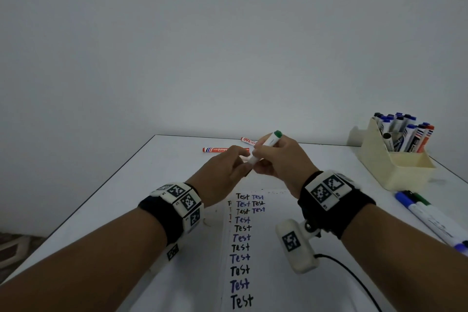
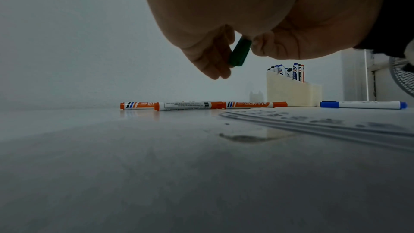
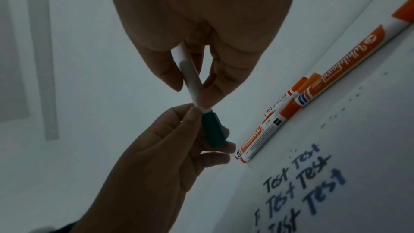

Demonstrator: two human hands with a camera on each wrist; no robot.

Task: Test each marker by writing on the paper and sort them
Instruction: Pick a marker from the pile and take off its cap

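Observation:
A marker with a white barrel and a green end is held up at a slant over the table's far middle. My right hand grips its barrel. My left hand pinches the green cap at the barrel's lower end between thumb and fingers. The cap touches the barrel; whether it is seated I cannot tell. In the head view the cap is hidden by my fingers. Below my wrists lies the paper, carrying columns of "Test" in black and blue.
Three orange markers lie near the table's far edge. A cream holder at the back right holds several markers. Blue and green markers lie at the right edge. A cable runs from my right wrist.

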